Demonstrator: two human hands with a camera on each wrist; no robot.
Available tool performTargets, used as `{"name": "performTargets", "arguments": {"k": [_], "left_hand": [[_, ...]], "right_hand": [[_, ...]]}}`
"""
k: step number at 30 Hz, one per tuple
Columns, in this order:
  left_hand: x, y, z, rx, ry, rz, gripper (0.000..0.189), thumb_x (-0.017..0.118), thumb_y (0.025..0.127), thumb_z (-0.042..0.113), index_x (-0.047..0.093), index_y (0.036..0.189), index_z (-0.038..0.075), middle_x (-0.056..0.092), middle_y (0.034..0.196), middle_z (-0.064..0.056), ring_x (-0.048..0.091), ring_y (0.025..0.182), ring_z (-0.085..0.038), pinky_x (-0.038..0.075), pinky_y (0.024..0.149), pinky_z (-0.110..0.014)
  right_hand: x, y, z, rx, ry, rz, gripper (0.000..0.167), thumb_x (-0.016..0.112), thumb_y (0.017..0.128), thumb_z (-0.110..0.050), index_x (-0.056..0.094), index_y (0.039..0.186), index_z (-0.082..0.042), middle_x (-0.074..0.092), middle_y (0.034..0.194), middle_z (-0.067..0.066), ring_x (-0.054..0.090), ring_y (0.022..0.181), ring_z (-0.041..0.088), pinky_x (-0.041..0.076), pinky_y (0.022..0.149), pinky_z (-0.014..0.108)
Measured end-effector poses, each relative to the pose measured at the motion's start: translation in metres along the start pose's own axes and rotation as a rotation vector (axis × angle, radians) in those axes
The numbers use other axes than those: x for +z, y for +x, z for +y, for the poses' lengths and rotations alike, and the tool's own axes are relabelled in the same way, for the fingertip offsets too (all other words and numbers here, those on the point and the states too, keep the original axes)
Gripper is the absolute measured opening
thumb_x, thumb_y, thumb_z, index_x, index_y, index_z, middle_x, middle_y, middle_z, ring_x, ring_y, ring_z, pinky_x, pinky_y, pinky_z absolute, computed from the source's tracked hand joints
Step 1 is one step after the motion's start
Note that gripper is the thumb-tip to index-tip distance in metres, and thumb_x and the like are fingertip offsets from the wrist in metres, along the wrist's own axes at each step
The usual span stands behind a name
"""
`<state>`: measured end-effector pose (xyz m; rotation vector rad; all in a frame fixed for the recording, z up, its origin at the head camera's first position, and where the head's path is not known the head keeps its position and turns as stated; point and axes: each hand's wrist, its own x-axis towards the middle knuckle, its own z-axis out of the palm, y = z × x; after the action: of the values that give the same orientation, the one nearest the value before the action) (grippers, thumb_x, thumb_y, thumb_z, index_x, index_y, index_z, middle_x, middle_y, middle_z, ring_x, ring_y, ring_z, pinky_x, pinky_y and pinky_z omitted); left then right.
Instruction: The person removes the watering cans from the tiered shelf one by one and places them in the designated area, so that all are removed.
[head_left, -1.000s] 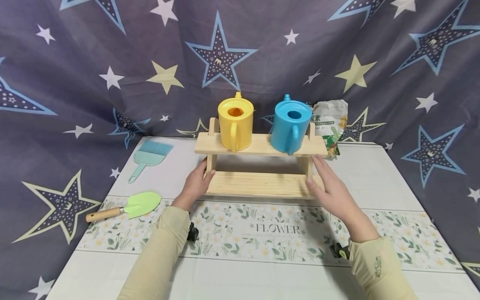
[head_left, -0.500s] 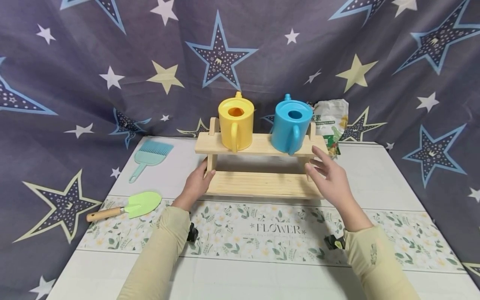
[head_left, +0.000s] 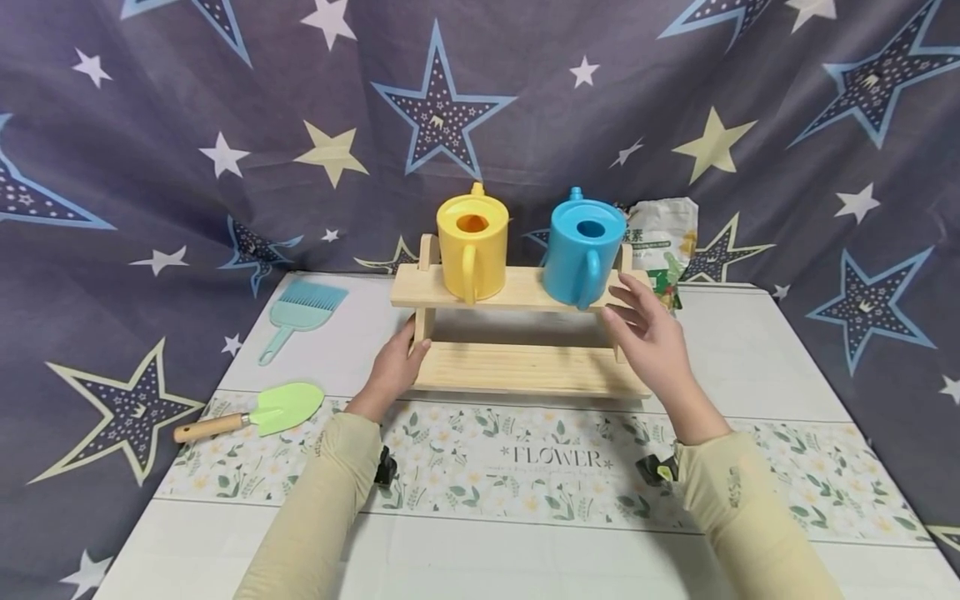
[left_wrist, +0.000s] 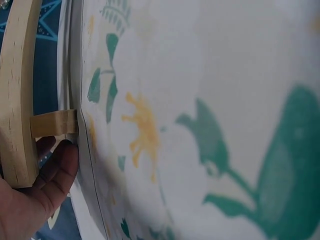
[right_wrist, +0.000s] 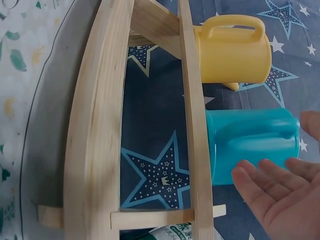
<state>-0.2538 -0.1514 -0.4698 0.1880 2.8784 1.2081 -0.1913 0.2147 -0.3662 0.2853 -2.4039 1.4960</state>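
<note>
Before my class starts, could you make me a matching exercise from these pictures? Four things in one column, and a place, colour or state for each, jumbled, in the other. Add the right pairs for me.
Column one
1. left hand
2. brush
3. yellow watering can
4. trowel

Column two
A. lime green at one end, wooden at the other
B. standing on the upper shelf
C. gripping the left end of the wooden rack
D. light teal all over

Right pairs: 1-C, 2-D, 3-B, 4-A.
</note>
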Motion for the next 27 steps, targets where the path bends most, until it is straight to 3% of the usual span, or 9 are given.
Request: {"name": "performTargets", "arguments": {"k": [17,24,27], "left_hand": [[0.001,0.002,-0.001,-0.018,-0.036,-0.01,0.058,0.047,0.104,0.025,0.024,0.156,0.016,0.038,0.152,-0.015,0.038,0.138,-0.033,0.03,0.113,-0.048],[0.001,0.002,-0.002,-0.038,-0.034,-0.011,0.057,0.047,0.104,0.027,0.024,0.156,0.017,0.04,0.151,-0.015,0.038,0.137,-0.033,0.03,0.113,-0.049],[0.001,0.002,-0.002,-0.022,-0.036,-0.009,0.058,0.047,0.104,0.026,0.024,0.156,0.016,0.038,0.152,-0.015,0.037,0.138,-0.033,0.03,0.113,-0.049]], "right_hand": [[0.011,0.013,-0.005,-0.045,0.077,0.077,0.051,0.069,0.093,-0.017,0.052,0.139,-0.003,0.06,0.129,0.017,0.06,0.116,0.035,0.051,0.096,0.039],[0.013,0.006,-0.042,-0.007,0.082,0.091,0.045,0.065,0.093,-0.003,0.051,0.134,0.01,0.058,0.127,0.028,0.058,0.114,0.044,0.05,0.096,0.046],[0.017,0.009,-0.033,0.001,0.097,0.101,0.043,0.066,0.093,-0.004,0.053,0.133,0.008,0.06,0.127,0.025,0.059,0.114,0.042,0.051,0.095,0.045]]}}
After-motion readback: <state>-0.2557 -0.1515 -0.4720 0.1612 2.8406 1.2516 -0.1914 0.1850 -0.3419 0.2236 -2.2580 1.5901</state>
